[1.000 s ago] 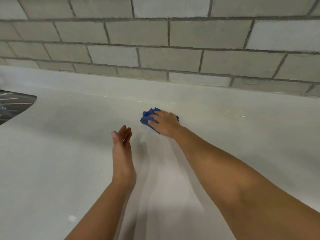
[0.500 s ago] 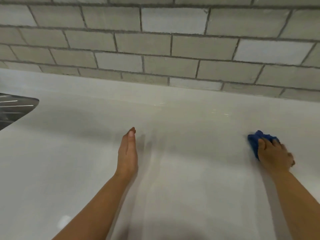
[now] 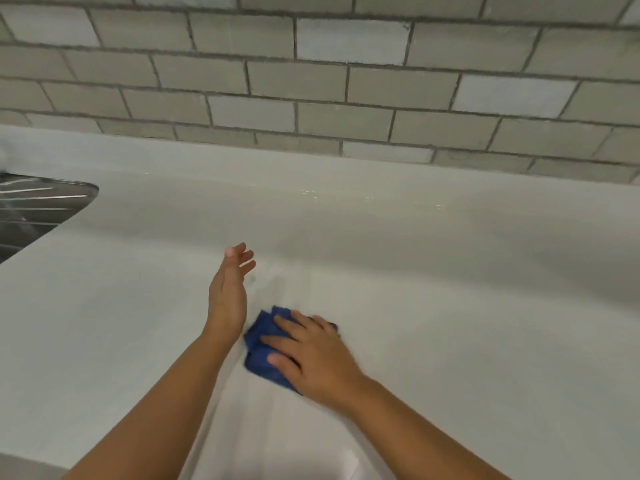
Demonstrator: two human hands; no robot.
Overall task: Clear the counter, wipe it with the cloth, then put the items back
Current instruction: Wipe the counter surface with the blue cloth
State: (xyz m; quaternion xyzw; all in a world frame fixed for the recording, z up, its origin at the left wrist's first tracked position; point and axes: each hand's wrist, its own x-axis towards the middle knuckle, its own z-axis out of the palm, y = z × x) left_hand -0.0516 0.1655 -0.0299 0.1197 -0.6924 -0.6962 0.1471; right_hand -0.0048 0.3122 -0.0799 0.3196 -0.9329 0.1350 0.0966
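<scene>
At far left, the corner of a steel sink (image 3: 41,209) cuts into the white table (image 3: 485,289); nothing there has shifted. The left hand (image 3: 227,296) is raised edge-on over the middle of the table, its grip empty, fingers straight and now fanned a little apart where half a second ago they lay together. I cannot tell whether it touches the surface.

Just right of that wrist is the blue cloth (image 3: 263,344), bunched flat on the table. The right hand (image 3: 311,355) presses it down with fingers spread, not pinching it. Half a second ago hand and cloth were far out to the right, so the stroke has swept back to the centre and nearer the front edge. Wiping looks well under way, with the rear strip probably done.

No items show on the table, and nothing blocks the cloth's path except the left wrist. A grey tiled wall (image 3: 346,81) runs behind.
</scene>
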